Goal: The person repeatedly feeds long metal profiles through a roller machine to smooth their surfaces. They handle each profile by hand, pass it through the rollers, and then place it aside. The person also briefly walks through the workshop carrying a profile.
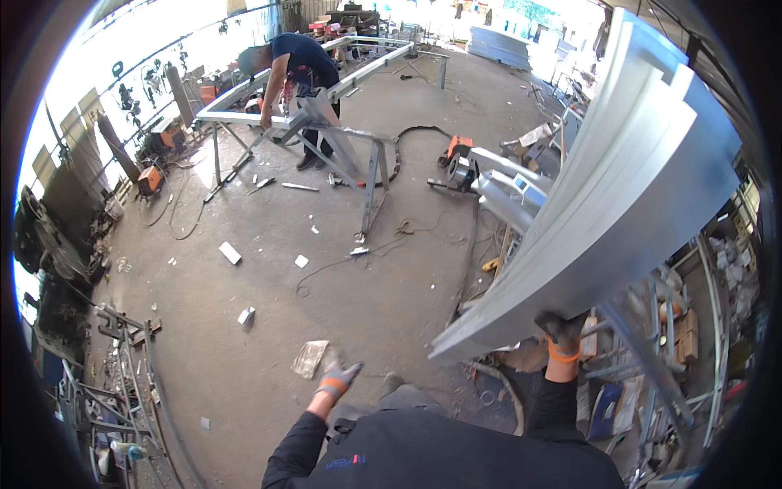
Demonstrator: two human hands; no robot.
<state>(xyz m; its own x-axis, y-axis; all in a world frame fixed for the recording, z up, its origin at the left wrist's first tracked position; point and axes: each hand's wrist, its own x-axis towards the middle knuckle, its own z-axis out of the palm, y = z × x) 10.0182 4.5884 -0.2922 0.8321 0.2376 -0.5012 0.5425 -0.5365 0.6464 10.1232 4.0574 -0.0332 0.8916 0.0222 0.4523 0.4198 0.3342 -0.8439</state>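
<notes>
Jacket lettering: small, blue and red
Left hand: outstretched, thumb and fingers apart
Right hand: against grey metal profiles' lower edge; finger closure hidden, cannot tell

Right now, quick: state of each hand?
Left hand: open, holding nothing visible.
Right hand: at the lower edge of the long silver metal panels; whether it's closed can't be told.

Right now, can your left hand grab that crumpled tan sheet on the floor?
Probably not without bending down. Nothing seems to block the left hand, which looks empty, but the tan sheet lies on the floor, well below it.
</notes>
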